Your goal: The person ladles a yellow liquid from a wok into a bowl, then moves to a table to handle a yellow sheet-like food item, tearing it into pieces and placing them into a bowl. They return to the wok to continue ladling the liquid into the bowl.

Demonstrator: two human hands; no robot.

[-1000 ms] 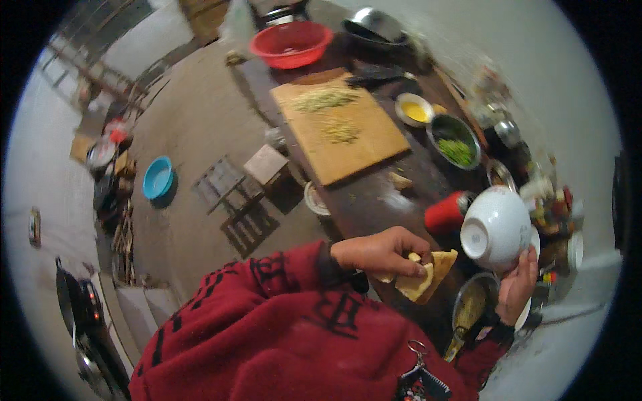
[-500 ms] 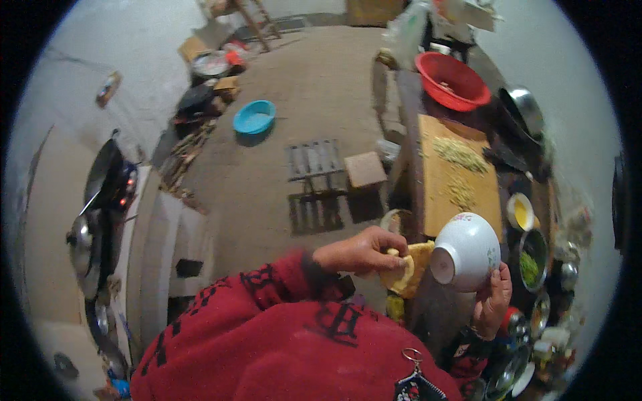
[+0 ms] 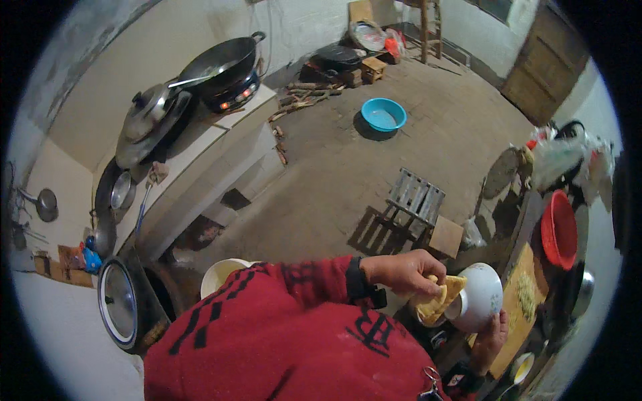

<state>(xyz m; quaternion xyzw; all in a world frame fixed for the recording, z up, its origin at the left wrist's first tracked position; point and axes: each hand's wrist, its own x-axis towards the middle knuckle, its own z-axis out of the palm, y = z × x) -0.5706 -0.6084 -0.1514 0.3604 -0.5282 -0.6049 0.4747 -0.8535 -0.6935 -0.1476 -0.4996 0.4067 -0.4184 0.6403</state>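
My left hand (image 3: 413,273) is closed on a folded, floppy yellow piece (image 3: 436,304), which looks like flatbread, though its kind is not certain. Right beside it, a white bowl (image 3: 483,297) with a small printed pattern is tipped on its side, its foot ring toward the yellow piece. Fingers of my right hand (image 3: 491,339) grip the bowl's far right side. The inside of the bowl is hidden. Behind the bowl lies a wooden board (image 3: 513,341) with chopped pale green pieces (image 3: 526,294) on it.
A red basin (image 3: 558,230) stands past the board, and a small bowl of yellow liquid (image 3: 523,367) near it. A slatted stool (image 3: 416,196) and a blue basin (image 3: 383,115) are on the floor. At left, a wok (image 3: 224,67) sits on a glowing stove (image 3: 234,99).
My view has swung left, bringing the stove side and a lidded pot into fuller sight. Both hands keep their holds, and the bowl and yellow piece now sit closer together.
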